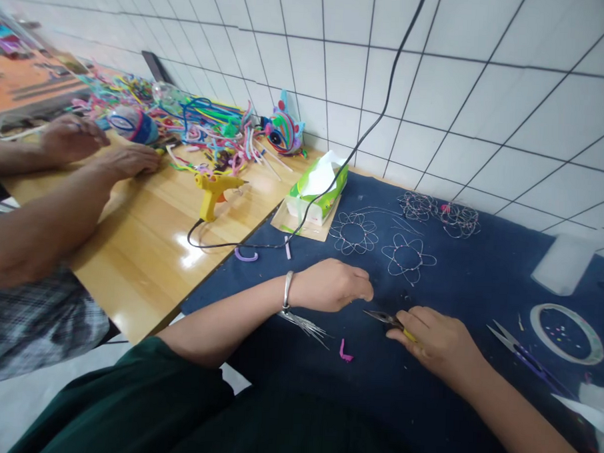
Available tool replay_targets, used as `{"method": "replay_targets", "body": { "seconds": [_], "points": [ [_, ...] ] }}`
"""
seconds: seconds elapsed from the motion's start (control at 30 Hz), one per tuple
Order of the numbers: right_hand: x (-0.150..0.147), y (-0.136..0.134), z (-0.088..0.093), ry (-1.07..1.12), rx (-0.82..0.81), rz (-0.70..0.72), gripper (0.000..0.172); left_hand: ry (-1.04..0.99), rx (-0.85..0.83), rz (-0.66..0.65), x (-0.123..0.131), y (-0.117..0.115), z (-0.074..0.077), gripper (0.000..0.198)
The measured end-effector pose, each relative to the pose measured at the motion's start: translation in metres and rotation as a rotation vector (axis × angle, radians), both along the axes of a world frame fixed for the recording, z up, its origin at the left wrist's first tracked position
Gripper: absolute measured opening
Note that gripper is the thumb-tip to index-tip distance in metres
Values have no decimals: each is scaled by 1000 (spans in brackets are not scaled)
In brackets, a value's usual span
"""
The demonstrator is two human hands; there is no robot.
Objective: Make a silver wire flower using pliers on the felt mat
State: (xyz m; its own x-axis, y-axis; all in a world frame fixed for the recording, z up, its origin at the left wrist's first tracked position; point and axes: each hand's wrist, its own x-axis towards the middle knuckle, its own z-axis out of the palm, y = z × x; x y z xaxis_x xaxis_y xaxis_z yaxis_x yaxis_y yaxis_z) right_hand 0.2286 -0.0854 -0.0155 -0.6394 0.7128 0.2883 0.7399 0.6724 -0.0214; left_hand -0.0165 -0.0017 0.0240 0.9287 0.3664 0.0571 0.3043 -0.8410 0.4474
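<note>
My right hand is wrapped round needle-nose pliers with yellow handles, their jaws pointing left. Just beyond the plier tips, my left hand is closed in a pinch, and anything between its fingers is too small to make out. Under my left wrist lies a bundle of cut wire pieces. A short magenta fuzzy strip rests on the dark blue cloth nearer to me. Behind my hands lie two flower-shaped wire frames, one on the left and one on the right.
Scissors and a white ring-shaped roll lie at right. Bent wire bundles sit by the wall. A tissue pack and a corded yellow glue gun stand left. A co-worker's hands work near colourful pipe cleaners.
</note>
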Motion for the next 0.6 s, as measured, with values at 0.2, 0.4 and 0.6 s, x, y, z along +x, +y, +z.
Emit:
{"method": "replay_targets", "body": {
  "seconds": [0.2, 0.4, 0.6],
  "points": [
    [-2, -4, 2, -7, -107, -35, 25, 68, 118, -29, 3, -3, -4, 27],
    [-2, -6, 1, -1, -163, -62, 29, 81, 154, -47, 4, -6, -5, 26],
    [-1, 0, -2, 26, -49, -87, 23, 14, 48, 72, 1, 0, -4, 27]
  ]
}}
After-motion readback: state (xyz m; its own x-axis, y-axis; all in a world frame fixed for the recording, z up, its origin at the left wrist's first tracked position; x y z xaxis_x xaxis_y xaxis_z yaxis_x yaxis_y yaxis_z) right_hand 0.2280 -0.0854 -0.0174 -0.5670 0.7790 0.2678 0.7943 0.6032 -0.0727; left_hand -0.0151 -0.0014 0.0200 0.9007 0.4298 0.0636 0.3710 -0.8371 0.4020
